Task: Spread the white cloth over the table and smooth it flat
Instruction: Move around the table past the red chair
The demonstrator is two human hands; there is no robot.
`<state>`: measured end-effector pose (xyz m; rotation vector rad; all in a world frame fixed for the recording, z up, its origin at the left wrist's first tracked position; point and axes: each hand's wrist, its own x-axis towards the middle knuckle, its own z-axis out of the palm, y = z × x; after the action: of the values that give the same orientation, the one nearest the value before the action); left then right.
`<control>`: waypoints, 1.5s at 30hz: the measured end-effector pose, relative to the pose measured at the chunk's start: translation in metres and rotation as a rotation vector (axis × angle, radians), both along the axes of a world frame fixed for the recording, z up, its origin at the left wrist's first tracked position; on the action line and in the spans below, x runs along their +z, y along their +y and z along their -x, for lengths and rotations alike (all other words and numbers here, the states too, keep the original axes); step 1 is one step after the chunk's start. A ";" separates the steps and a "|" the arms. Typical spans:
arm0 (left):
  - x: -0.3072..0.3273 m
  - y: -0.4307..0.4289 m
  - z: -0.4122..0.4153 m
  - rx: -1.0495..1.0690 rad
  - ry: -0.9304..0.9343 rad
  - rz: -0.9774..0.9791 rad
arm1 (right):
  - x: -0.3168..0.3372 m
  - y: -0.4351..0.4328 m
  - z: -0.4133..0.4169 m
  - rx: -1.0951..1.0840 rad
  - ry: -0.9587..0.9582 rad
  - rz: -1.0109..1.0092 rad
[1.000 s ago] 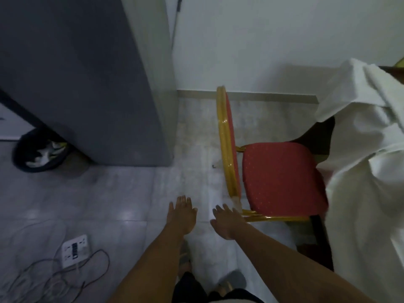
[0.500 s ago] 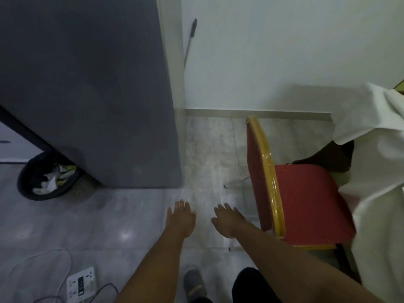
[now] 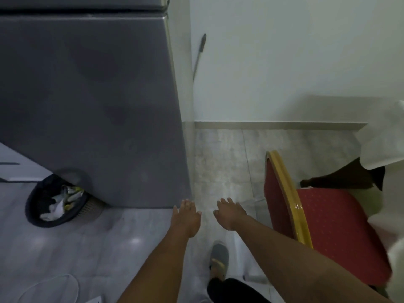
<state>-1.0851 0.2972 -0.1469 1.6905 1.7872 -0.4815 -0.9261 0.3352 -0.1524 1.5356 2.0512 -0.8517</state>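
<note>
White cloth (image 3: 380, 145) hangs bunched far right, beyond the red chair (image 3: 341, 232). Left hand (image 3: 185, 217) and right hand (image 3: 229, 215) are spread, empty (a pull may snag on that chair)

My view is dim and soft; pale glare spots the floor (image 3: 135, 240); straight lines bow toward the edges; the white cloth (image 3: 387, 138) is blurred.

A grey cabinet (image 3: 91, 106) stands at left on a pale tiled floor (image 3: 223, 162), with a black bin (image 3: 32, 200) of rubbish at its near left corner. At right sits a red chair (image 3: 336, 232) with a gold frame. A dark stick (image 3: 199, 53) leans on the far white wall (image 3: 284, 62) in dim light.
</note>
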 end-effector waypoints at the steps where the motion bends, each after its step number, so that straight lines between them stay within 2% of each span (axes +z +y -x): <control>1: 0.000 0.012 0.002 -0.005 0.011 0.002 | -0.001 0.011 0.000 -0.009 0.003 0.007; 6: 0.002 0.071 0.000 -0.029 -0.010 0.001 | 0.001 0.069 -0.005 -0.077 0.007 0.000; 19: 0.015 0.235 -0.023 -0.292 -0.052 -0.058 | 0.036 0.192 -0.029 -0.364 -0.007 -0.085; 28: 0.034 0.318 -0.089 -0.489 -0.004 -0.097 | 0.068 0.260 -0.079 -0.504 -0.005 -0.198; 36: 0.038 0.371 -0.157 -0.634 0.003 -0.133 | 0.067 0.276 -0.140 -0.608 -0.016 -0.177; 45: 0.045 0.371 -0.231 -0.853 0.002 -0.129 | 0.073 0.238 -0.210 -0.777 -0.073 -0.151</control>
<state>-0.8539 0.6687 -0.1023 2.5072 1.0305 -0.7202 -0.7162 0.5737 -0.0795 2.4634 1.4682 -0.8797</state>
